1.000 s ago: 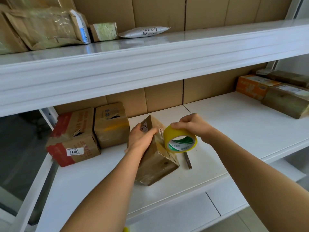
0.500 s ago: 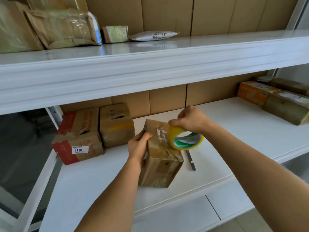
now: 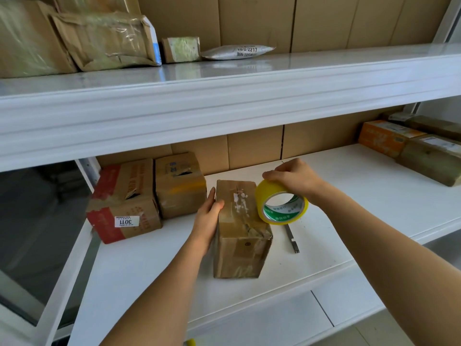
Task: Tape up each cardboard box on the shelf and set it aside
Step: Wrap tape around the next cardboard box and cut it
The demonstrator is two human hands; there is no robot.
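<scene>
The left hand [image 3: 208, 216] presses flat against the left side of the box [image 3: 240, 228], which stands on the shelf [image 3: 349, 196], long axis running away from the person. Just right — touching its top right edge — the tape roll [image 3: 282, 204] is in the right hand's [image 3: 294, 178] grip, fingers curled over its rim, so the strip likely runs along that axis.

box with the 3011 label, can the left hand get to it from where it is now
Probably yes: the left hand rests on the middle box, and bare shelf lies between it and the 3011 box.

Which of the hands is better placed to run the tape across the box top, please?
Right hand: it already grips the yellow tape roll at the cardboard box top edge, while the left hand steadies its side.
</scene>
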